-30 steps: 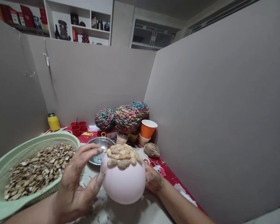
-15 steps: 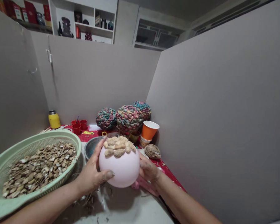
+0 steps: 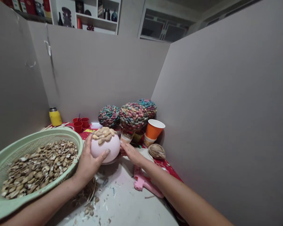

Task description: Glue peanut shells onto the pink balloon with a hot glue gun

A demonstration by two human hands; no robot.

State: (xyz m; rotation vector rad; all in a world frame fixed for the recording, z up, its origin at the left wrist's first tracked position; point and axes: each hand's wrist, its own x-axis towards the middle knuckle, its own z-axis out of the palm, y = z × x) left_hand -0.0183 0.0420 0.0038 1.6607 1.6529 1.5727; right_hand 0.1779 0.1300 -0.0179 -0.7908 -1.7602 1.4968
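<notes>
The bare left forearm slants up from the lower left edge of the view to the left wrist, and the bare left hand opens in a wide curve beyond it. Its thumb reaches inward to the right, the nail smudged grey, while the fingers point up and away, held apart from the thumb. The bare right forearm crosses from the lower right edge towards the middle. The bare right hand lies lower-backed and flatter, fingers directed left towards the left hand; some of its fingers are hidden.
</notes>
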